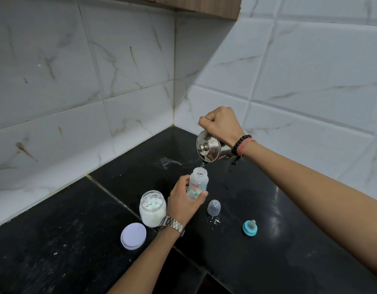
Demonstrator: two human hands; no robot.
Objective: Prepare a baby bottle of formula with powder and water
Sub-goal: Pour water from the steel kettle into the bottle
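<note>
baby bottle (pixel 197 184) upright in left hand (pixel 183 203), mouth up, steel jug (pixel 211 148) tipped above

The black stone table (pixel 268 240) carried an open powder jar (pixel 152 209), its lilac lid (pixel 133 235) just beside, a clear cap (pixel 214 207) and a blue teat ring (pixel 250 228). White specks, perhaps spilled powder (pixel 214 220), lay near the cap.

The right hand (pixel 220 122) tips a shiny jug (pixel 210 148) over the baby bottle (pixel 197 183). The left hand (pixel 183 201) holds the bottle.
</note>
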